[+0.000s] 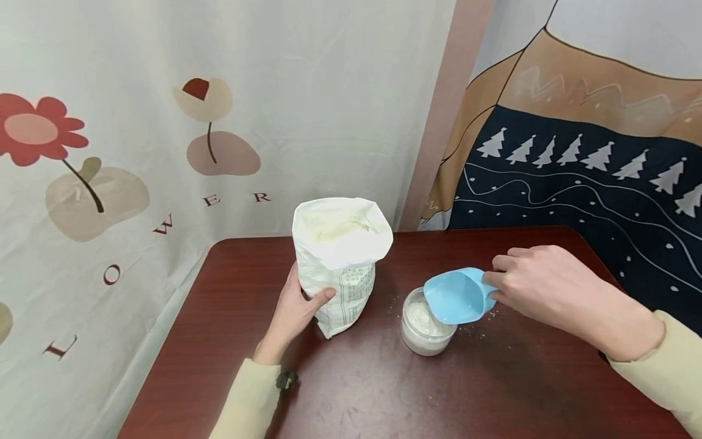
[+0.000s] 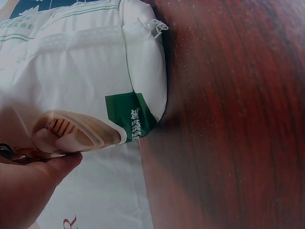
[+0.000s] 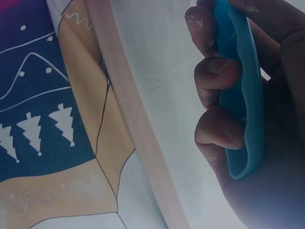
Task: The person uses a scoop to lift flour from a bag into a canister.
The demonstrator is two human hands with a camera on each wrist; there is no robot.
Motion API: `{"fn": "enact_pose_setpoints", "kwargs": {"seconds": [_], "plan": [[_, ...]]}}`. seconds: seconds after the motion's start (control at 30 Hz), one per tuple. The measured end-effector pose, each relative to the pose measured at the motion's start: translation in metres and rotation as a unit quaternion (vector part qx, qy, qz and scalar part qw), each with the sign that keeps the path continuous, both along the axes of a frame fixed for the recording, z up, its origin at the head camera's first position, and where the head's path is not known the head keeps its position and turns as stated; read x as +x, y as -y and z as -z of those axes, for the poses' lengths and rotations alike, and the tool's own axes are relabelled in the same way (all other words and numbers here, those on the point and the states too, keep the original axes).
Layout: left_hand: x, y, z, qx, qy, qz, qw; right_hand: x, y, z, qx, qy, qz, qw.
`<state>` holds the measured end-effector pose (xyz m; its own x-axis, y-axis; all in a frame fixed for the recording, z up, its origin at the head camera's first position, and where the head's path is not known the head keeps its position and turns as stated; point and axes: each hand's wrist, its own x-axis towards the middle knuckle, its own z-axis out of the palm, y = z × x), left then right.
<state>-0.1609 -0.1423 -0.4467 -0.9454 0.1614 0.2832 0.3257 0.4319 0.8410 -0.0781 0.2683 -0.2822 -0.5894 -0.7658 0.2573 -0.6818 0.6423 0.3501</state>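
My left hand (image 1: pixel 293 311) grips the side of a white flour bag (image 1: pixel 351 292), its thumb across the printed front. The bag stands upright with its top folded open, and pale powder shows inside. In the left wrist view the bag (image 2: pixel 71 71) carries a green label, and the thumb of my left hand (image 2: pixel 38 176) presses on it. My right hand (image 1: pixel 543 292) holds a light blue scoop (image 1: pixel 457 297) by its handle, tilted over a clear jar (image 1: pixel 428 341) with white powder in it. In the right wrist view, fingers curl round the scoop's handle (image 3: pixel 255 109).
The jar and bag stand on a dark red wooden table (image 1: pixel 351 396). Specks of white powder lie on the table around the jar. Behind the table hang a flower-printed curtain (image 1: pixel 329 91) and a dark cloth with white trees (image 1: pixel 576 189).
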Motion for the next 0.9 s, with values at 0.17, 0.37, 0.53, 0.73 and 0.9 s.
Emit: {"fn": "enact_pose_setpoints", "kwargs": {"seconds": [0.17, 0.37, 0.53, 0.73, 0.9], "plan": [[0.001, 0.0, 0.0, -0.001, 0.003, -0.001, 1.0, 0.0, 0.0, 0.0, -0.003, -0.002, -0.003, 1.0], [0.0, 0.0, 0.0, 0.005, 0.0, 0.004, 1.0, 0.001, -0.005, 0.003, -0.038, 0.009, -0.005, 0.999], [0.0, 0.001, 0.001, 0.008, -0.004, 0.007, 0.9999, 0.001, -0.015, 0.01, -0.063, 0.037, 0.021, 0.997], [0.0, 0.001, 0.001, 0.008, -0.003, 0.005, 1.0, 0.003, -0.027, 0.021, -0.103, 0.067, 0.03, 0.992], [0.0, 0.001, 0.001, 0.005, 0.0, 0.003, 1.0, 0.005, -0.032, 0.029, -0.126, 0.087, 0.041, 0.987]]}}
